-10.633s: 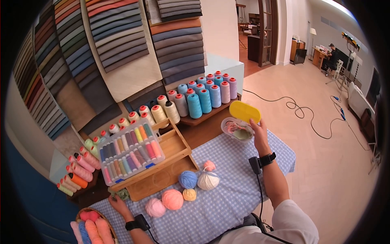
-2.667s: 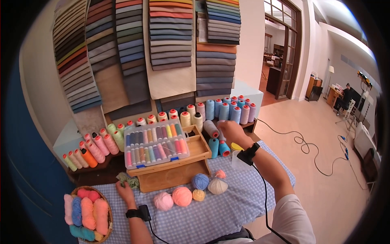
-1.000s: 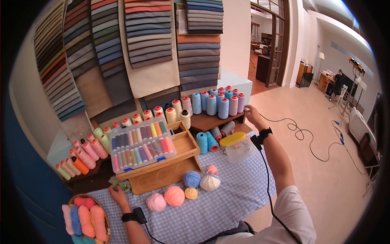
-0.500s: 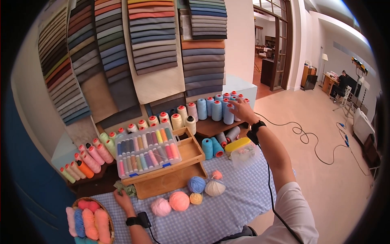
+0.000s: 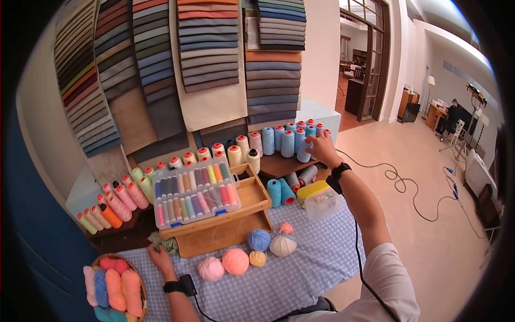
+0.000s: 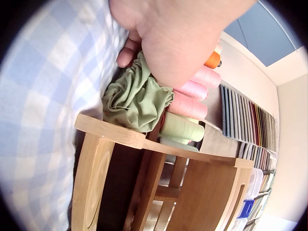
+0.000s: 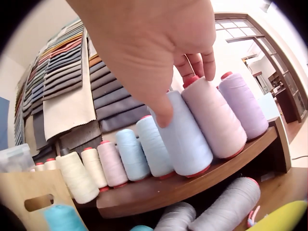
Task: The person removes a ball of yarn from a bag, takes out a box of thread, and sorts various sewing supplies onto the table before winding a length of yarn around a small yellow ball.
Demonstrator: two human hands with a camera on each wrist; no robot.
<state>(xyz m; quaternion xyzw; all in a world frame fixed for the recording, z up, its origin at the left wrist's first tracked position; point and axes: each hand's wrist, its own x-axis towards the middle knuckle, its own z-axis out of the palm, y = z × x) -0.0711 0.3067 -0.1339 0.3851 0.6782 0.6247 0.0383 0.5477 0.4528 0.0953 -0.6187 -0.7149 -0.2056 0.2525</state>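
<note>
My right hand is at the right shelf of thread cones. In the right wrist view its thumb presses the front of a light blue thread cone. The other fingers curl behind, near the red top of a pale pink cone; my index finger is hidden. Both cones stand on the shelf. At the table's left, my left hand pinches a crumpled green cloth beside the wooden stand. One fingertip shows at the cloth's edge; the remaining fingers are mostly hidden.
A clear case of small spools lies on the stand. Yarn balls sit before it, and a yarn basket at left. Below the right shelf are fallen grey cones, teal cones and a yellow-lidded tub.
My right hand has moved left from the shelf's end, over the cones, and down onto the light blue one. Earlier it held a yellow lid. The left hand stays at the green cloth.
</note>
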